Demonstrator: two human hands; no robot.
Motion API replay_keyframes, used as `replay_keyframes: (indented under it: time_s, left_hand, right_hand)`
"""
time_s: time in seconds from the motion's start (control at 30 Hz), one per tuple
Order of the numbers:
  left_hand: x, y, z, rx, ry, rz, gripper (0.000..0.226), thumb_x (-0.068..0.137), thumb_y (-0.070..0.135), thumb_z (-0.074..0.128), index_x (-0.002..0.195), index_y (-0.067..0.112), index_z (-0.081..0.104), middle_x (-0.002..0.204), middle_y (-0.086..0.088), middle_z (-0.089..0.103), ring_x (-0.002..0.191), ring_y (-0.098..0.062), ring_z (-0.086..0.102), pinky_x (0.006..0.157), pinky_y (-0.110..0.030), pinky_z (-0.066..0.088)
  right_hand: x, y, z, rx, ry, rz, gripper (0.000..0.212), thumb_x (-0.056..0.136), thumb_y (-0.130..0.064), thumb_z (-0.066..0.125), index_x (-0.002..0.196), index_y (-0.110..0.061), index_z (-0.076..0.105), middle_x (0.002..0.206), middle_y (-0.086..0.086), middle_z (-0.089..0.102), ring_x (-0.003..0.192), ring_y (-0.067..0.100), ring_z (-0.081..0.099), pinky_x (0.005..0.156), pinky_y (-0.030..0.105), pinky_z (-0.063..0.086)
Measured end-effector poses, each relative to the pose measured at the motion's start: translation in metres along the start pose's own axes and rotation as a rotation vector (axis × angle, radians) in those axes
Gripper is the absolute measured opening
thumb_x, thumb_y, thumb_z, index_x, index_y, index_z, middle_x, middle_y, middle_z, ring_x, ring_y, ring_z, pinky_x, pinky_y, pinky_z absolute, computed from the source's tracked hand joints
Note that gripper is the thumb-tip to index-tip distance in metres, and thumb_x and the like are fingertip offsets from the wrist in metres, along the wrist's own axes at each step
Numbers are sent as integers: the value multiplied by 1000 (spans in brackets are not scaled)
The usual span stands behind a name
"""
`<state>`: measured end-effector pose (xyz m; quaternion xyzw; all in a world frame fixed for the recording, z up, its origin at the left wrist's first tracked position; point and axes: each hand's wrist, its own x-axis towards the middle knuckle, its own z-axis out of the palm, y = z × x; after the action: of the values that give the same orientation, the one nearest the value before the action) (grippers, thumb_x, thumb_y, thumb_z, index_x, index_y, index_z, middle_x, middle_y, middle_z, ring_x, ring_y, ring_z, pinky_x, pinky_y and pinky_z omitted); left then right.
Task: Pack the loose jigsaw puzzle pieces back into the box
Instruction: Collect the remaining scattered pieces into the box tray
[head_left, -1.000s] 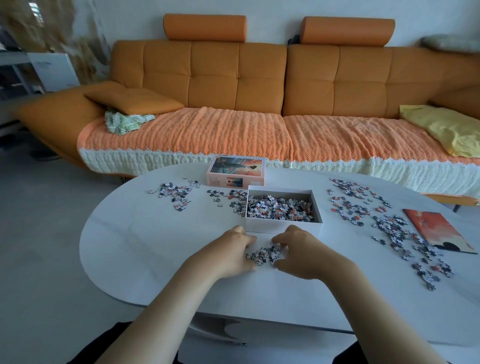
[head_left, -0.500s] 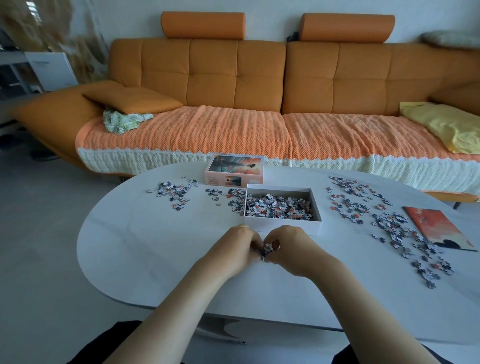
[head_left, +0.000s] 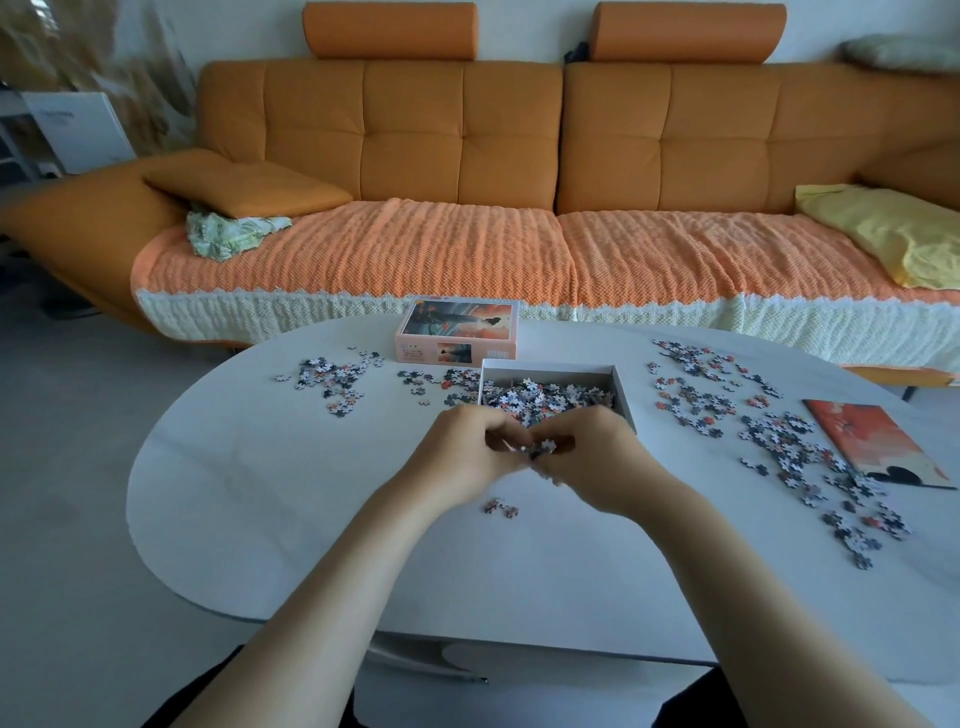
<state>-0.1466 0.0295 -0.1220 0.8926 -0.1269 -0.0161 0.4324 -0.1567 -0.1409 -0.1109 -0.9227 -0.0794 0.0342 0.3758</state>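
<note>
My left hand (head_left: 462, 457) and my right hand (head_left: 597, 462) are cupped together, lifted off the table, and hold a small clump of puzzle pieces (head_left: 543, 448) between their fingers, just in front of the white open box (head_left: 623, 395). The box holds a heap of pieces (head_left: 545, 397). A few dropped pieces (head_left: 501, 506) lie on the table below the hands. Loose pieces are scattered at the left (head_left: 332, 379), beside the box's left wall (head_left: 447, 384) and in a long band at the right (head_left: 779, 441).
The box lid (head_left: 460, 338) with its picture stands behind the box. An orange printed sheet (head_left: 878, 441) lies at the right, partly under pieces. The white oval table (head_left: 260, 493) stands before an orange sofa (head_left: 467, 156).
My two hands closed together around the small pile in front of the box and lifted it off the table toward the box. A few pieces stayed behind on the table.
</note>
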Motion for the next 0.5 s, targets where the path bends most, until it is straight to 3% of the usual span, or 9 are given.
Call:
replay_keyframes:
  time_s: [0.1,0.27,0.4,0.5]
  left_hand:
    - [16,8,-4,-77,73,50,12,78,17,80,85,26,76,77,13,69,67,2,61,64,-12,46]
    - [47,14,3,-107,193,148,16,81,12,77,92,24,76,87,11,72,80,-5,66,75,-22,53]
    - [62,2,9,69,133,196,20,90,11,66,105,19,75,101,5,73,91,-8,65,84,-28,53]
    - [64,-3,6,179,92,210,23,96,14,57,113,17,73,111,2,70,99,-12,63,86,-25,48]
  right_hand:
    - [9,-2,-12,28,117,-64,23,81,-9,68,88,-29,76,57,-13,61,60,10,55,53,15,42]
    - [30,1,-18,4,365,-144,26,84,-7,68,102,-24,76,89,-2,69,81,18,62,73,30,51]
    - [46,24,-12,-225,154,-123,27,96,-16,51,112,-28,69,96,4,62,86,24,57,66,31,41]
    - [48,34,-11,-304,122,-67,25,98,-22,47,115,-25,65,107,3,60,102,27,54,76,32,41]
